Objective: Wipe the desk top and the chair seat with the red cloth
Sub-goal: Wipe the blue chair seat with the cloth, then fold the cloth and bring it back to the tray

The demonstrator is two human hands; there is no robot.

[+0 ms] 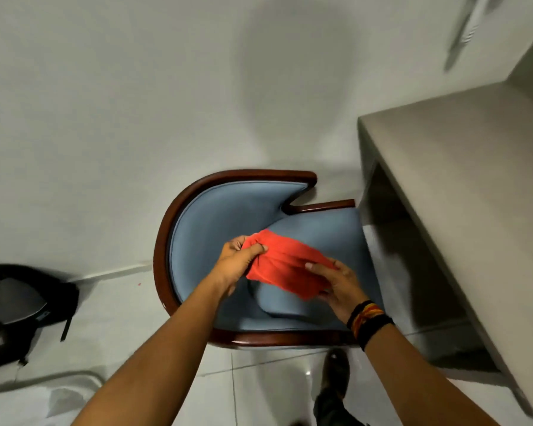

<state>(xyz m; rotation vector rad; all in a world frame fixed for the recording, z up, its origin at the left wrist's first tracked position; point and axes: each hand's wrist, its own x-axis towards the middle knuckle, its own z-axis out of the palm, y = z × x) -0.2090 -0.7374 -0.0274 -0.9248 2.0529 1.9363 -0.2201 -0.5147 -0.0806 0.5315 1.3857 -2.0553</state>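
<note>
Red cloth (285, 265) hangs stretched between both hands above the blue padded chair seat (330, 229); whether its lower fold touches the cushion cannot be told from this angle. The left hand (237, 262) bunches the cloth's left end, thumb closed over the gathered fabric against the curled fingers. The right hand (339, 285) grips the lower right edge, fingers laid flat over the top of the cloth and thumb apparently tucked beneath it. A stack of dark and orange bands (368, 321) circles the right wrist.

The chair (166, 238) has a curved dark wooden frame that wraps around the blue upholstered back and arms. It stands on a pale tiled floor (268, 392), with its open front turned toward the table (462, 167) at the right. The table top is plain grey-beige, and its near corner sits just beside the chair's front edge. A black backpack (22, 302) lies on the floor to the left, well apart from the chair. A dark shoe (336, 370) shows on the tiles below the chair frame, between the two forearms. The wall behind is plain and pale, and the upper right corner is blurred.
</note>
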